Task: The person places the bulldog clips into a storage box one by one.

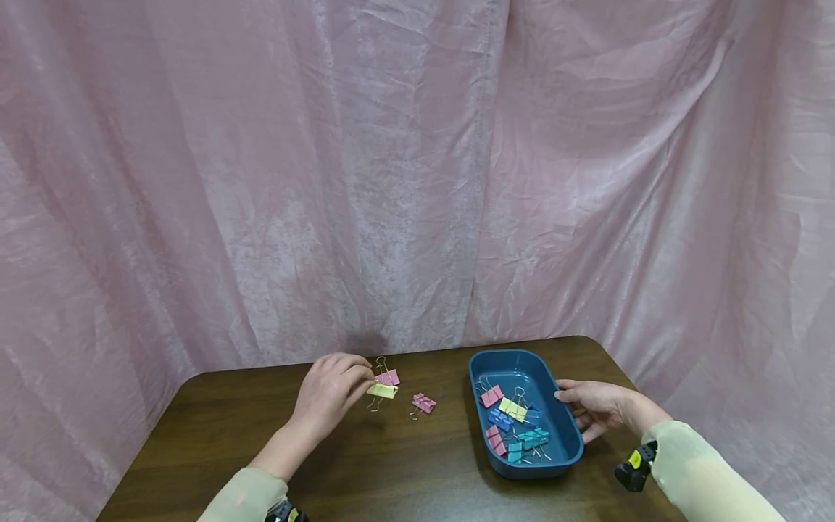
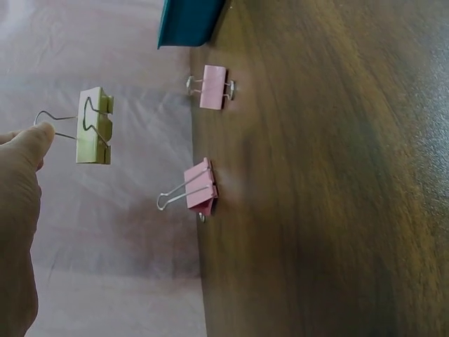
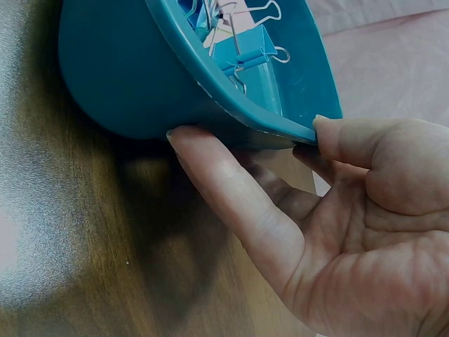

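My left hand (image 1: 333, 391) pinches a yellow binder clip (image 2: 91, 128) by one wire handle between thumb and fingertip, raised above the table. Just behind that clip lies a pink binder clip (image 1: 389, 377), partly covered by it in the head view. A second pink binder clip (image 1: 424, 403) rests on the table a little to the right. On the right, my right hand (image 1: 601, 407) grips the side of a blue plastic tray (image 3: 140, 84), thumb at the rim and the other fingers along the outer wall and below it. Several pink, yellow, blue and teal binder clips (image 1: 513, 409) lie jumbled inside.
The brown wooden table (image 1: 417, 471) has a rounded far edge. A pink curtain (image 1: 391, 181) hangs right behind it and along both sides. Each wrist wears a small black device (image 1: 634, 471).
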Tool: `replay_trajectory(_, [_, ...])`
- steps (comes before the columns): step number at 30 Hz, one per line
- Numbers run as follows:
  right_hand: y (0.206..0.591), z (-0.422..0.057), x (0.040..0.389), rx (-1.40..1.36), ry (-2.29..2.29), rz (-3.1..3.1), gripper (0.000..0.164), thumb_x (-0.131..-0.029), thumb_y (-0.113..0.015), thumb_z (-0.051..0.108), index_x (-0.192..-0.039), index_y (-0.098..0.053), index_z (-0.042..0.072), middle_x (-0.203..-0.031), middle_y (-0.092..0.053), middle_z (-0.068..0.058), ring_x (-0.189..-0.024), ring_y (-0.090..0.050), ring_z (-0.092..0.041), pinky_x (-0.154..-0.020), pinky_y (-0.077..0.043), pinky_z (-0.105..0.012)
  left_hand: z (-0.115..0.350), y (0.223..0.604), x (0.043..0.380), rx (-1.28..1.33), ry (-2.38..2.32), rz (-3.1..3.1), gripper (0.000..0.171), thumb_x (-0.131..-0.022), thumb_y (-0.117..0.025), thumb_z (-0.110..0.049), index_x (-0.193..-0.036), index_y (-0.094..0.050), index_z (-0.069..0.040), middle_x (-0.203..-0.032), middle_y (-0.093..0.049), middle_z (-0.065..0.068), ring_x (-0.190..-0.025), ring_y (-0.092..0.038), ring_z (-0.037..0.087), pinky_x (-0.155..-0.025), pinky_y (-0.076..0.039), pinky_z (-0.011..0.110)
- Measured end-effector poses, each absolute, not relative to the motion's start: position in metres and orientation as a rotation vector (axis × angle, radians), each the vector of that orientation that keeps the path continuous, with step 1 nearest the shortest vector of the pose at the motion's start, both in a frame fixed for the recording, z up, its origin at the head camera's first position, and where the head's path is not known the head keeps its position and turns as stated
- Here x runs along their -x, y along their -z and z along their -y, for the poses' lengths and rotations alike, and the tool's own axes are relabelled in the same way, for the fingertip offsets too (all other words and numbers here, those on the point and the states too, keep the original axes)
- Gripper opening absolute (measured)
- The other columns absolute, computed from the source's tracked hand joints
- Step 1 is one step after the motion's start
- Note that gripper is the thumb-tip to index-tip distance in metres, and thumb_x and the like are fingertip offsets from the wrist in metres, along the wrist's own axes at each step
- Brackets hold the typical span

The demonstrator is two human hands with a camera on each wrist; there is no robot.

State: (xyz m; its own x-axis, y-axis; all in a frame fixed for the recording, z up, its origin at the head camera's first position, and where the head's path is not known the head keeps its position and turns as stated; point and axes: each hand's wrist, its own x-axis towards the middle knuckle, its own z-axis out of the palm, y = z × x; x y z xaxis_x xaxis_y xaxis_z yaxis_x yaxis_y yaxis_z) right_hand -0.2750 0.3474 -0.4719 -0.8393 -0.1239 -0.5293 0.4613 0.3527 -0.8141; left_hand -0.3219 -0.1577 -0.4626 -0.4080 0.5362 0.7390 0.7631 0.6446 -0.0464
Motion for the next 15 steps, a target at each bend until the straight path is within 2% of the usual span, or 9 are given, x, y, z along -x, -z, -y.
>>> replay_trajectory(15, [0.473,-0.347,0.275,-0.298,1.514,-2.107,0.058,-0.110,-0.046,0.021,-0.160,-0.023,0.006,-0.114,-0.068,-0.019,-0.093,-0.072,-0.040,-0.071,-0.061,-0.053,0.139,0.452,0.322,1.017,0.411,2.078,0.012,-0.087,-0.079,-0.029,-0.094,-0.075,-0.020,-0.108,-0.071,-0.006,-0.104,-0.066,0.019,-0.089,-0.052,0.042])
